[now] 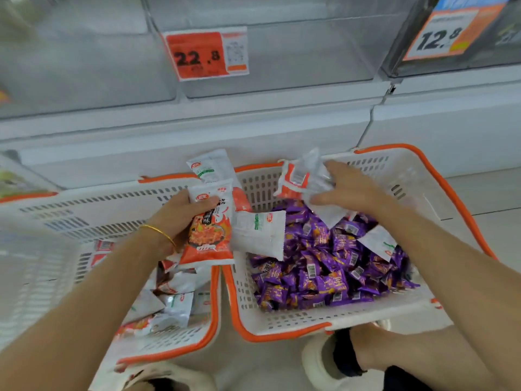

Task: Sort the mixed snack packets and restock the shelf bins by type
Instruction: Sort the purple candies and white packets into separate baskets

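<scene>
My left hand (180, 215) grips a fanned stack of white-and-orange snack packets (210, 227) above the gap between two baskets. My right hand (346, 190) holds a bunch of similar white-and-orange packets (303, 179) over the right basket (284, 324). That white basket with orange rim is filled with several small purple packets (324, 275), and a few white packets (377, 241) lie among them. The left basket (180, 342) holds several white-and-orange packets (172, 303).
Clear shelf bins (282, 60) stand above, with price tags 22.8 (205, 55) and 12.8 (442, 38). A white shelf ledge (197, 128) runs below them. My feet in white slippers (318, 362) are on the floor under the baskets.
</scene>
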The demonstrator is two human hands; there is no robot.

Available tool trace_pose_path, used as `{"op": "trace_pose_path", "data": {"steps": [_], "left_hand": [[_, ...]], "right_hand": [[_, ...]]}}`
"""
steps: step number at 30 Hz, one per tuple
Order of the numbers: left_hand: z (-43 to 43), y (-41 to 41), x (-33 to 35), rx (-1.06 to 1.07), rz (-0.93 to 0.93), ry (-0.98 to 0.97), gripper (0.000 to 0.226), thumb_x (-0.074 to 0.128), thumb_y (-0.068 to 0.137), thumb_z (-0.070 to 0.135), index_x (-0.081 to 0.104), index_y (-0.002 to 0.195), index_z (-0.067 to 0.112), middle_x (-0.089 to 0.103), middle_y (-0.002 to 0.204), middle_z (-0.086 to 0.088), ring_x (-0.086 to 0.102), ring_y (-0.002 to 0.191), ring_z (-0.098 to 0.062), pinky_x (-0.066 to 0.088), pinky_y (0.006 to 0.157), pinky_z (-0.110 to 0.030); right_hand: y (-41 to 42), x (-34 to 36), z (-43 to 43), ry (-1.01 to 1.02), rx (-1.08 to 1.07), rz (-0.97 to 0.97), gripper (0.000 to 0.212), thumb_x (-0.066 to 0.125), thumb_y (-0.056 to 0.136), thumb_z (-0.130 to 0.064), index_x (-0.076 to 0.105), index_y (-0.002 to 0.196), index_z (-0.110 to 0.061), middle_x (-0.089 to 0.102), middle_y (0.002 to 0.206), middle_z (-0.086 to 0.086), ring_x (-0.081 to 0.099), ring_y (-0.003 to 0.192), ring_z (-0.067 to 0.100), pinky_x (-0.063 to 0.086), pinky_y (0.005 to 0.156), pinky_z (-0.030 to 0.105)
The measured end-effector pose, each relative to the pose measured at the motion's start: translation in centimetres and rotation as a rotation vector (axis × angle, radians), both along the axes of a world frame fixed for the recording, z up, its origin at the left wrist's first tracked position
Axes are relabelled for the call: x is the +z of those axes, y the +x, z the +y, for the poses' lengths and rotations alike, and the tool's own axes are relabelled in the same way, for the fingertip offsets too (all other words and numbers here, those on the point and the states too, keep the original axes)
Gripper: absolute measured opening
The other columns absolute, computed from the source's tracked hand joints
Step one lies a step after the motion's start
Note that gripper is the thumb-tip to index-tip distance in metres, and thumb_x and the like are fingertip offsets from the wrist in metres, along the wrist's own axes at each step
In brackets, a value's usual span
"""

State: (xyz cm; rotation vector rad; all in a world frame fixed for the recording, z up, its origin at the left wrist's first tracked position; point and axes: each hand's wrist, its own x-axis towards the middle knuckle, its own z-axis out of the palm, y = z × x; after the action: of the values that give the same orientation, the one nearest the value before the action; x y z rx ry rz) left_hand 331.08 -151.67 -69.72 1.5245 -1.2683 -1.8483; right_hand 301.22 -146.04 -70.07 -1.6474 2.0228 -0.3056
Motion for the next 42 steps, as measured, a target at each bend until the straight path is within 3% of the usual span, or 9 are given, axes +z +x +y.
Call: {"op": "trace_pose_path", "data": {"steps": [4,8,12,17,23,25,29,38,42], "left_hand": [[-1.6,9.1,1.5,0.132,-0.159,0.046,0.011,0.060,0.088,0.006,0.052,0.082,0.009,0.063,0.046,0.002,0.062,0.043,-0.014,0.050,0.041,-0.022],[-2.1,17.5,-1.7,0.203,-0.498,-0.080,0.011,0.069,0.080,0.002,0.059,0.083,0.002,0.063,0.068,-0.015,0.055,0.070,-0.029,0.045,0.071,-0.038],[-0.8,21.9,-6.0,0.286,-0.618,0.009,0.068,0.078,0.073,0.033,0.050,0.119,-0.009,0.059,0.088,-0.024,0.057,0.081,-0.038,0.050,0.066,-0.046],[-1.3,19.0,-4.2,0.237,-0.935,-0.245,0.096,0.074,0.076,0.042,0.020,0.145,0.003,0.028,0.145,-0.025,0.028,0.134,-0.041,0.027,0.110,-0.050],[0.1,5.4,-1.1,-0.122,-0.529,-0.858,0.044,0.064,0.084,0.005,0.049,0.126,0.001,0.045,0.125,-0.021,0.052,0.107,-0.033,0.042,0.096,-0.042],[1.3,0.2,-1.5,-0.289,-0.418,-0.853,0.035,0.062,0.083,0.001,0.055,0.118,0.003,0.051,0.116,-0.017,0.056,0.093,-0.025,0.045,0.088,-0.036],[4.4,-8.0,-2.6,-0.510,-0.369,-0.679,0.026,0.058,0.089,0.008,0.060,0.115,0.009,0.058,0.104,-0.008,0.055,0.093,-0.017,0.039,0.081,-0.021],[7.2,-15.1,-6.1,-0.592,-0.424,-0.439,0.019,0.053,0.093,0.013,0.058,0.110,0.018,0.055,0.107,0.006,0.055,0.099,-0.015,0.049,0.091,-0.035],[6.8,-17.4,-6.5,-0.611,-0.402,-0.360,0.027,0.056,0.092,0.013,0.053,0.118,0.019,0.053,0.125,-0.001,0.055,0.109,-0.017,0.049,0.094,-0.038]], "right_hand": [[11.0,4.1,-0.3,-0.037,-0.041,-0.499,0.037,0.078,0.074,-0.033,0.054,0.099,-0.019,0.063,0.094,-0.009,0.060,0.083,0.008,0.047,0.074,0.029],[22.6,1.8,-1.9,0.109,0.021,-0.668,0.026,0.077,0.076,-0.029,0.059,0.096,-0.027,0.066,0.105,-0.007,0.062,0.098,0.012,0.049,0.088,0.030],[29.7,-3.2,-3.2,0.274,-0.014,-0.599,0.080,0.077,0.062,-0.057,0.054,0.126,-0.014,0.062,0.118,0.000,0.062,0.105,0.017,0.051,0.088,0.034],[26.4,-1.0,-2.5,0.224,0.101,-0.421,0.068,0.062,0.089,-0.038,0.030,0.144,-0.013,0.041,0.142,0.009,0.051,0.122,0.027,0.043,0.094,0.032],[8.1,2.9,1.7,0.302,0.006,-0.212,0.026,0.053,0.095,-0.010,0.051,0.121,-0.006,0.056,0.099,0.006,0.065,0.078,0.026,0.054,0.066,0.036],[1.3,3.5,3.5,0.272,-0.128,-0.029,0.017,0.056,0.091,-0.006,0.059,0.107,-0.009,0.061,0.093,0.011,0.062,0.072,0.023,0.051,0.058,0.026],[-8.4,1.7,8.3,0.337,-0.188,0.488,0.037,0.048,0.090,0.000,0.058,0.123,-0.012,0.056,0.129,0.014,0.052,0.118,0.030,0.043,0.093,0.033],[-8.8,-9.2,9.4,0.347,0.505,0.759,0.081,0.056,0.092,-0.011,0.005,0.152,-0.029,0.028,0.152,0.000,0.034,0.133,0.029,0.039,0.099,0.042],[-8.8,-9.9,8.8,0.267,0.429,0.760,0.061,0.058,0.090,-0.017,0.032,0.144,-0.024,0.045,0.140,0.003,0.036,0.130,0.028,0.034,0.101,0.042]]}}
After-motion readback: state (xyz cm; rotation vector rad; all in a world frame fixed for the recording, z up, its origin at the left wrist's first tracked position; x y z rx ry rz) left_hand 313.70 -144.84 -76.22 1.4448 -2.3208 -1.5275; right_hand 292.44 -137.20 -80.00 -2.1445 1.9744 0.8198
